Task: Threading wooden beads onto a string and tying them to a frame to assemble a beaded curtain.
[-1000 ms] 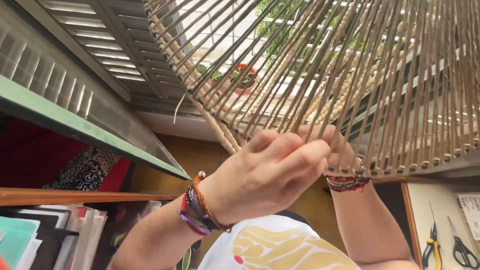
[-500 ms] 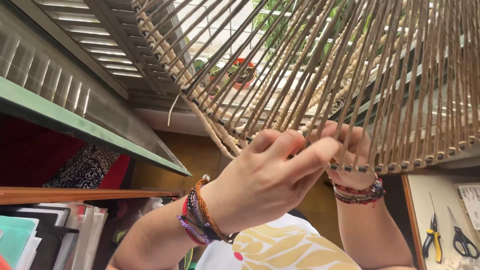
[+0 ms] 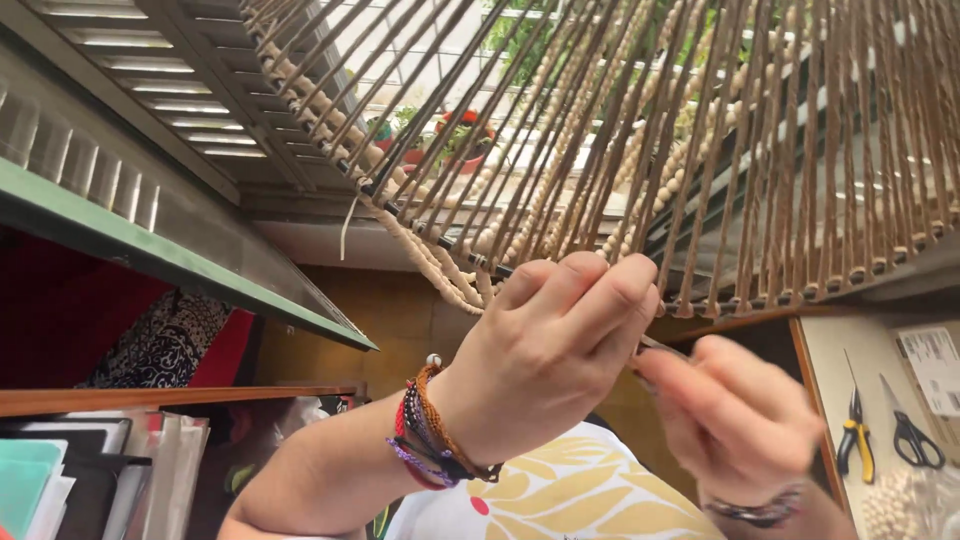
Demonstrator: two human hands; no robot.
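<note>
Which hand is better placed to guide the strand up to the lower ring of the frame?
Probably the left hand: its fingertips pinch the strand just under the ring of the frame. The right hand sits lower and is blurred.

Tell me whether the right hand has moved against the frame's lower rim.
Yes. The right hand has dropped away from the lower rim, down and rightward; a second ago it was up at the rim.

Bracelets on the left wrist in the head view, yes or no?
Yes, several braided and beaded bracelets in orange, red and purple sit on the wrist just below the left hand.
</note>
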